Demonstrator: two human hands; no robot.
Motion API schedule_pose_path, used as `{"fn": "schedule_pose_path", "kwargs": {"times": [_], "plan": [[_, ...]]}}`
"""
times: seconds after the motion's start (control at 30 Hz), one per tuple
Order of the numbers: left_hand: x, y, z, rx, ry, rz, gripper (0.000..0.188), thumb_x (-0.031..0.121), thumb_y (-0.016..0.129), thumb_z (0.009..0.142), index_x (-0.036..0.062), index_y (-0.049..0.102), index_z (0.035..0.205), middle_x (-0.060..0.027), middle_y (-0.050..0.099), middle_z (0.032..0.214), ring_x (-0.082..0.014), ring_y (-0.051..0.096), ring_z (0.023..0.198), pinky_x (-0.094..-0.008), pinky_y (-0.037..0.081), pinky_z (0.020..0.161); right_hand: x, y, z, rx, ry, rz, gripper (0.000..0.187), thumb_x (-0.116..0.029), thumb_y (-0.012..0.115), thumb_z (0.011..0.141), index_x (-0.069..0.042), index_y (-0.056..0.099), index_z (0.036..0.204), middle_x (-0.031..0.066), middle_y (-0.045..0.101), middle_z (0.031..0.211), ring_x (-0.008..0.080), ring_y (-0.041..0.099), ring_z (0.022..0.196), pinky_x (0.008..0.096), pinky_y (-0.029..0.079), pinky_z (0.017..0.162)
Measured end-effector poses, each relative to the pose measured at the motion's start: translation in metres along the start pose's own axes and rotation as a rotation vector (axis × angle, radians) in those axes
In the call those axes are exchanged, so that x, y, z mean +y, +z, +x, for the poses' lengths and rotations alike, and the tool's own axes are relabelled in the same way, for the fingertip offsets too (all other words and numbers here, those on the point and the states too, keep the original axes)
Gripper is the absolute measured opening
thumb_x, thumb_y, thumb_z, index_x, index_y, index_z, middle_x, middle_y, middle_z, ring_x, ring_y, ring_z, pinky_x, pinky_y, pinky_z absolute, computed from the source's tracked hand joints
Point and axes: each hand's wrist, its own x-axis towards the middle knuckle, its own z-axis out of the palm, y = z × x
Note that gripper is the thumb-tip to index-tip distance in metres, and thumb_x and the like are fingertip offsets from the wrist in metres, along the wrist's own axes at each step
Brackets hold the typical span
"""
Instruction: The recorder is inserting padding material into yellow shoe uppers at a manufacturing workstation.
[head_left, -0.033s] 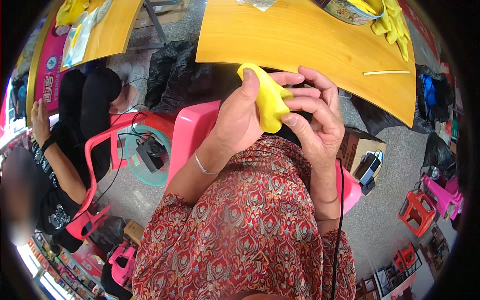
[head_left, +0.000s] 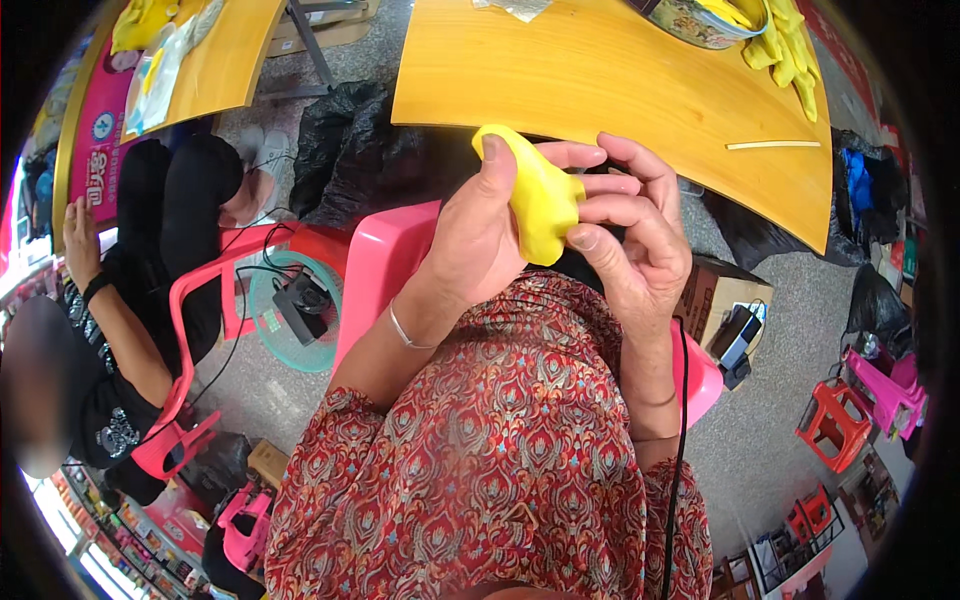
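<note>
Above my lap, a smooth lump of soft yellow modelling clay (head_left: 543, 210) rests along my left hand (head_left: 478, 230). The left thumb presses on its upper end, and the left fingers pass behind it, with tips showing on the far side. From the right, my right hand (head_left: 643, 225) works at the clay's side edge, thumb and bent forefinger close around a small pulled-out bump. The clay is longish, narrow at the top and wider below. Part of its back is hidden by the clay itself and my left palm.
Ahead stands a yellow wooden table (head_left: 560, 80) with a thin stick (head_left: 773, 146), a round tin (head_left: 705, 25) and yellow clay shapes (head_left: 790, 65). To the left, a person (head_left: 120, 330) sits by a pink chair (head_left: 185, 330) and a green basket (head_left: 290, 325). A carton (head_left: 715, 300) stands right.
My right thumb and hand have shifted very slightly rightward at the clay's edge. My left hand keeps its hold almost unmoved.
</note>
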Motion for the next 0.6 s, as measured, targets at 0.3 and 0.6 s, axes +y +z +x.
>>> {"fn": "schedule_pose_path", "kwargs": {"times": [0.3, 0.6], "plan": [[0.007, 0.009, -0.002, -0.006, 0.080, 0.250, 0.084, 0.066, 0.024, 0.094, -0.0066, 0.038, 0.132, -0.0326, 0.057, 0.116, -0.0378, 0.061, 0.109, -0.0435, 0.053, 0.088, 0.000, -0.005, -0.002, -0.084, -0.117, -0.074, 0.031, -0.026, 0.078, 0.071, -0.009, 0.074, 0.097, 0.0179, 0.051, 0.132, 0.0294, 0.048, 0.115, 0.0396, 0.039, 0.096], [0.004, 0.018, -0.004, 0.100, 0.078, 0.345, 0.088, 0.072, 0.021, 0.090, -0.0049, 0.039, 0.127, -0.0240, 0.062, 0.104, -0.0211, 0.065, 0.082, -0.0311, 0.054, 0.069, -0.001, -0.001, -0.003, -0.089, -0.155, -0.246, 0.049, -0.048, 0.072, 0.071, -0.012, 0.074, 0.104, 0.0207, 0.046, 0.137, 0.0352, 0.045, 0.121, 0.0441, 0.036, 0.100]]}}
